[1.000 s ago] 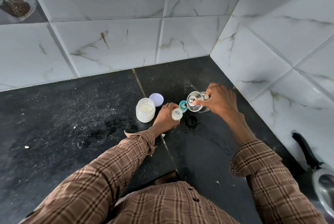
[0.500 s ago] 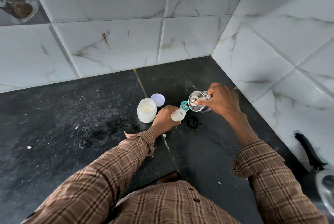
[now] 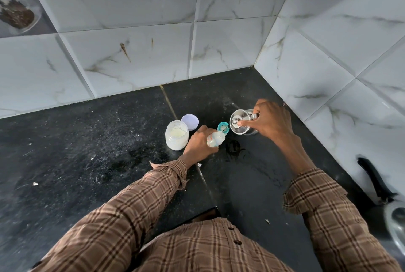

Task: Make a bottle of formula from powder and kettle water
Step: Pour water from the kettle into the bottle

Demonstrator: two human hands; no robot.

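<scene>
While the head camera looked down at the black tabletop [image 3: 87, 151], the left hand [image 3: 198, 144] gripped the small baby bottle [image 3: 215, 139], fingers curled round its body, tilted with its teal-ringed mouth [image 3: 223, 128] toward the steel kettle [image 3: 241, 121]. Right there, the right hand [image 3: 270, 121] held the kettle by its handle, thumb pressed on the lid, kettle tipped so its spout met the bottle's mouth. Whether water was flowing was too small to tell. Just left of the bottle stood an open jar of pale powder [image 3: 177, 135], its white lid [image 3: 190, 121] lying flat behind it. A dark wet patch [image 3: 233, 146] sat below the kettle. At the right edge, a black-handled pan [image 3: 377, 184] poked in.
</scene>
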